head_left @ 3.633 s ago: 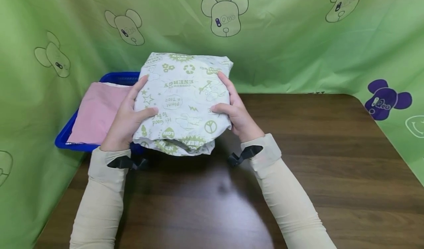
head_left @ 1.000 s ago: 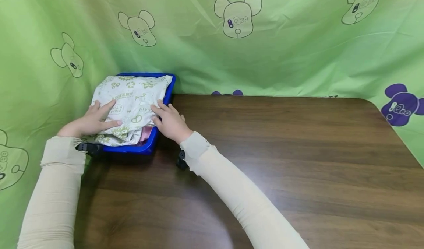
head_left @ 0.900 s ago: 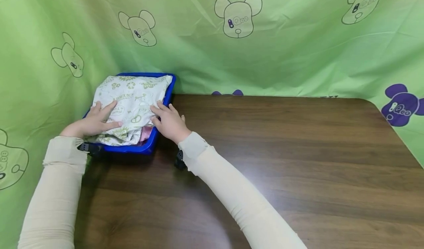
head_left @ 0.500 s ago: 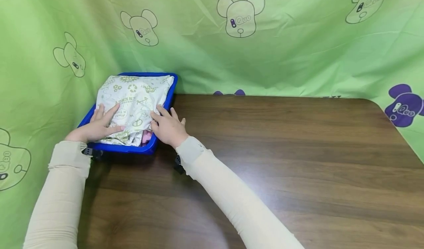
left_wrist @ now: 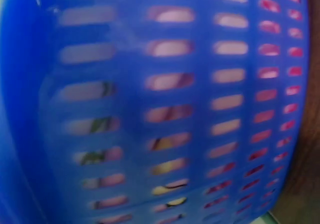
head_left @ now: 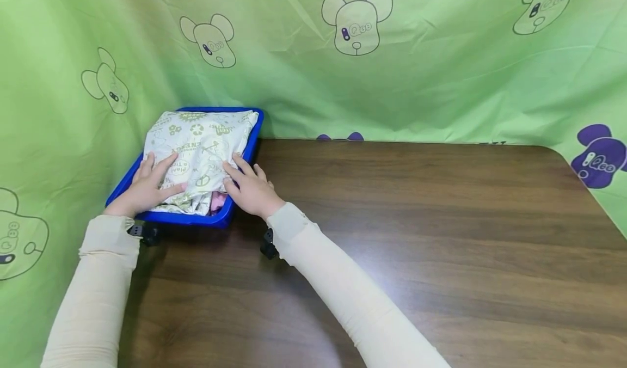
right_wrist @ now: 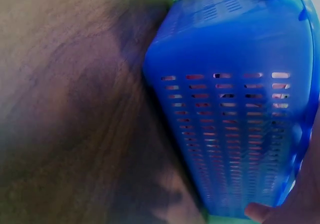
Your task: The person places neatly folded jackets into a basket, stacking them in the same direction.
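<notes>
A folded white cloth with green print (head_left: pixel 198 131) lies on top in a blue plastic basket (head_left: pixel 186 219) at the table's left. Some pink cloth (head_left: pixel 218 200) shows beneath its front right corner. My left hand (head_left: pixel 143 189) rests on the white cloth's left side with fingers spread. At the right rim, my right hand (head_left: pixel 252 189) touches the cloth's edge with fingers extended. Slotted basket wall (left_wrist: pixel 132 109) fills the left wrist view, with pink and patterned fabric behind the slots. In the right wrist view, part of my right hand (right_wrist: pixel 295 204) shows beside the basket (right_wrist: pixel 225 49).
The brown wooden table (head_left: pixel 416 237) extends to the right of the basket. A green curtain (head_left: pixel 289 74) with bear-head drawings hangs behind and along the left side, close to the basket. A black wrist strap (head_left: pixel 268 244) sits on the right wrist.
Earlier both hands held the folded white cloth in the air right of the basket; now it lies inside, over the pink cloth. Lately the left hand has shifted slightly right across it.
</notes>
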A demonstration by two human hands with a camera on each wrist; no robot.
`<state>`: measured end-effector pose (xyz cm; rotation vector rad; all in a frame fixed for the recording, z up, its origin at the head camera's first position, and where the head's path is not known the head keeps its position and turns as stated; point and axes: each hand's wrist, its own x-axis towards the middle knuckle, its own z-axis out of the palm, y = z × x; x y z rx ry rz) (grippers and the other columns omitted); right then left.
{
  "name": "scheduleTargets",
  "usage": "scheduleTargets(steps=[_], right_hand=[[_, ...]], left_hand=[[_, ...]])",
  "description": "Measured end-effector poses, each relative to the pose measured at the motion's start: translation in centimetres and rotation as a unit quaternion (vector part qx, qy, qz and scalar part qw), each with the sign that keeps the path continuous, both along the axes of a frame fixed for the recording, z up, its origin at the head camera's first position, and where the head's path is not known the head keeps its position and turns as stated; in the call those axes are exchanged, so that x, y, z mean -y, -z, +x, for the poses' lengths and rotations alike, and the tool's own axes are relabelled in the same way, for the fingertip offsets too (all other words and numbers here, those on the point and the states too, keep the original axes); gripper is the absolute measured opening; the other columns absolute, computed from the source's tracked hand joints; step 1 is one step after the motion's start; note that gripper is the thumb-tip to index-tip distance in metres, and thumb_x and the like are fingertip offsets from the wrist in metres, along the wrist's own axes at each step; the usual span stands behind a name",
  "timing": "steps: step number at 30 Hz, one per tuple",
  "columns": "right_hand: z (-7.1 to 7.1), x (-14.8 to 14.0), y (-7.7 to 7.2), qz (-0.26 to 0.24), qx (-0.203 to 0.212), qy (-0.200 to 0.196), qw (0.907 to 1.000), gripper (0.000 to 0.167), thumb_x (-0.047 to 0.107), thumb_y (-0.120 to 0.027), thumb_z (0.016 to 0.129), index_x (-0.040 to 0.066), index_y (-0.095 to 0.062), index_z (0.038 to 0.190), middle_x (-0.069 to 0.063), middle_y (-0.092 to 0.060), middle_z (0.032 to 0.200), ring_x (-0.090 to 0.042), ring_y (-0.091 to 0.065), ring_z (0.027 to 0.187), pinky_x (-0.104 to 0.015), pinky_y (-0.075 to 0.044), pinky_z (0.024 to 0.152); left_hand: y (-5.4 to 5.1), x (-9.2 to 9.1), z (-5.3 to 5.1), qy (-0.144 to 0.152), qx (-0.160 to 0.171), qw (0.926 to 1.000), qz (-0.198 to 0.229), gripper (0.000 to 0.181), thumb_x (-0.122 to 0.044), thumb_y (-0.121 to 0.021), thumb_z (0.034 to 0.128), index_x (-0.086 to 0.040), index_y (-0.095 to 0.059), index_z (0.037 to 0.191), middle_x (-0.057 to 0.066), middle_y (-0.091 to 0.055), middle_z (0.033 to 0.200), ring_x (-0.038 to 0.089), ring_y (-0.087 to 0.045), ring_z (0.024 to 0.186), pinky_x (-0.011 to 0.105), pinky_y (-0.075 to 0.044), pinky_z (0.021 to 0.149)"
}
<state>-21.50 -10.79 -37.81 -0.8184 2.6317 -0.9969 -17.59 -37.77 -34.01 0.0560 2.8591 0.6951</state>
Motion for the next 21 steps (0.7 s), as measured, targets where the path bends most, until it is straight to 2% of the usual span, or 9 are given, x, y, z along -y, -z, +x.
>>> scheduleTargets(steps=[3,6,8,11,15,21], right_hand=[[-0.4,-0.4,0.3,-0.015,-0.001,-0.026,0.9995,0.056,0.047,-0.032,0.109,0.032,-0.023,0.162,0.011,-0.003,0.170,-0.032,-0.005,0.155,-0.067,-0.020,0.117],[-0.6,-0.9,0.6,-0.032,-0.015,-0.053,0.9980,0.057,0.044,-0.034,0.110,0.027,-0.022,0.163,0.006,-0.004,0.171,-0.021,-0.009,0.156,-0.050,-0.007,0.124],[-0.8,-1.3,0.7,-0.046,-0.020,-0.067,0.9965,0.057,0.042,-0.036,0.110,0.023,-0.024,0.163,0.002,-0.006,0.171,-0.017,-0.013,0.155,-0.040,0.002,0.125],[-0.8,-1.9,0.8,-0.070,-0.014,-0.077,0.9945,0.056,0.038,-0.040,0.110,0.021,-0.029,0.161,0.001,-0.009,0.170,-0.022,-0.013,0.155,-0.042,-0.001,0.125],[-0.8,-2.7,0.8,-0.097,-0.012,-0.078,0.9922,0.052,0.032,-0.046,0.109,0.019,-0.038,0.158,-0.001,-0.016,0.169,-0.034,-0.015,0.154,-0.049,-0.013,0.124],[-0.7,-4.5,1.0,-0.127,-0.028,-0.071,0.9890,0.046,0.025,-0.050,0.107,0.015,-0.047,0.152,-0.007,-0.029,0.165,-0.033,-0.024,0.151,-0.050,-0.023,0.121]], left_hand=[[0.3,-0.3,0.0,-0.013,-0.035,0.9993,0.003,0.087,-0.049,-0.057,0.1010,-0.014,-0.008,0.164,0.032,0.024,0.160,0.057,0.022,0.144,0.082,0.002,0.106],[0.6,-0.6,0.0,-0.030,-0.058,0.9979,0.001,0.086,-0.053,-0.058,0.0992,-0.014,-0.015,0.164,0.031,0.017,0.162,0.057,0.015,0.146,0.084,-0.004,0.105],[0.7,-0.7,0.0,-0.037,-0.071,0.9968,-0.003,0.086,-0.054,-0.059,0.0982,-0.012,-0.020,0.163,0.031,0.010,0.164,0.056,0.010,0.148,0.083,-0.006,0.105],[0.7,-0.9,0.2,-0.046,-0.093,0.9946,-0.008,0.082,-0.053,-0.060,0.0981,-0.008,-0.028,0.159,0.033,-0.003,0.164,0.054,0.002,0.149,0.081,-0.008,0.107],[0.4,-1.5,0.7,-0.061,-0.121,0.9907,-0.010,0.071,-0.043,-0.060,0.1007,-0.001,-0.038,0.153,0.036,-0.018,0.160,0.055,-0.010,0.147,0.077,-0.013,0.110],[-0.1,-3.4,1.7,-0.088,-0.178,0.9799,-0.016,0.044,-0.023,-0.055,0.1024,0.002,-0.055,0.139,0.033,-0.045,0.146,0.055,-0.038,0.134,0.070,-0.031,0.105]])
